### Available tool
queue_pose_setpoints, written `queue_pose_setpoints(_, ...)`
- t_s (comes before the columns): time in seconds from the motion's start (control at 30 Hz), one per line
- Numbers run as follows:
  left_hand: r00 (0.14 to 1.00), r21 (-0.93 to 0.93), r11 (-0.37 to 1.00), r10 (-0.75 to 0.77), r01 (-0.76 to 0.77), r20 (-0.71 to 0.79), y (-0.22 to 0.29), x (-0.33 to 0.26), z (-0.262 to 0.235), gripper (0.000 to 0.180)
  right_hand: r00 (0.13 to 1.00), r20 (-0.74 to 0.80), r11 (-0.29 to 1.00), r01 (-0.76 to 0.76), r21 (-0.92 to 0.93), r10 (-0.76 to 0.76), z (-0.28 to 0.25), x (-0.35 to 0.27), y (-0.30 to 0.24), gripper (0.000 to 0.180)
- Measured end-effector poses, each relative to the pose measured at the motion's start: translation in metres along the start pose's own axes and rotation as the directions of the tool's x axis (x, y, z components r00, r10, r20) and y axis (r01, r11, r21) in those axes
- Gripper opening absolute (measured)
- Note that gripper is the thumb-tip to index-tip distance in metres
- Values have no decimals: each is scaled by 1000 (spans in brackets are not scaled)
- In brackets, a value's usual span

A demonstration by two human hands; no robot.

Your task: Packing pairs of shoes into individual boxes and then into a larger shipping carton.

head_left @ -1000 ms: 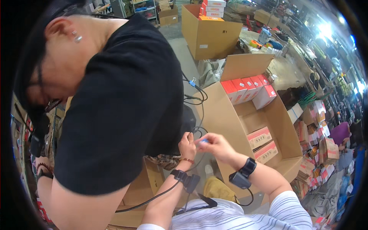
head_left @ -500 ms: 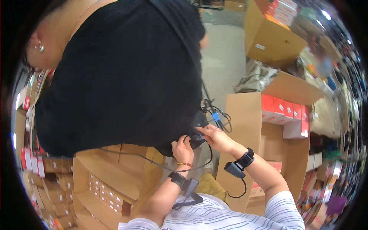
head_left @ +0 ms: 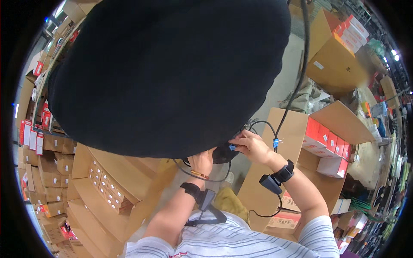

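Note:
A person in a black shirt (head_left: pixel 172 73) stands right in front of me and fills the upper view. My left hand (head_left: pixel 201 162) reaches under the hem of that shirt and touches a black pouch (head_left: pixel 223 154) at the person's waist; its fingers are partly hidden. My right hand (head_left: pixel 251 145) pinches a small blue connector (head_left: pixel 232 147) at the pouch. Black cables (head_left: pixel 275 129) run up from there, one with a blue clip (head_left: pixel 277 141). Each of my wrists carries a black strapped device (head_left: pixel 275 179).
An open cardboard box (head_left: pixel 297 129) with red and white cartons (head_left: pixel 329 146) stands at right. Another open box (head_left: pixel 120 180) of small cartons lies at lower left. Shelves of boxes (head_left: pixel 47 172) line the left. More cardboard boxes (head_left: pixel 335 56) stand at upper right.
The view has swung closer under the person's back. My hands stay at the black pouch, the right one still working the blue connector.

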State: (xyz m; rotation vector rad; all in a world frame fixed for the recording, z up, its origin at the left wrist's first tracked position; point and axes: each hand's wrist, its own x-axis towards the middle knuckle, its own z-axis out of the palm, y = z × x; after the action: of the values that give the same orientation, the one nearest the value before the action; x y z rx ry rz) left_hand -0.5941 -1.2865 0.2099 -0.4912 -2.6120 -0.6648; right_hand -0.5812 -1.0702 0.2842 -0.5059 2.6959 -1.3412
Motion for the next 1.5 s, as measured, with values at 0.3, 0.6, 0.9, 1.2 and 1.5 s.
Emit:
queue_pose_setpoints(0.3, 976, -262, 953, -104, 152, 190, -3, -2, -15, 28, 993, 82, 977, 99, -187, -85, 24, 14, -31, 16)
queue_pose_setpoints(0.6, 983, -244, 955, -142, 168, 120, -13, -2, -25, 22, 986, 164, 852, 122, -510, -44, 41, 28, -52, 15)
queue_pose_setpoints(0.9, 990, -303, 953, 34, 11, 140, -37, -23, -34, 13, 984, 179, 889, 96, -448, -16, 44, 47, -78, 25)
queue_pose_setpoints(1.2, 997, -507, 861, 68, -35, 46, -60, -31, -47, 9, 939, 306, 934, -40, -356, 157, 57, 60, -85, 12)
queue_pose_setpoints(1.5, 997, -613, 789, 73, -53, 7, -75, -37, -43, 31, 793, 435, 879, -251, -404, 427, 69, 77, -81, 11)
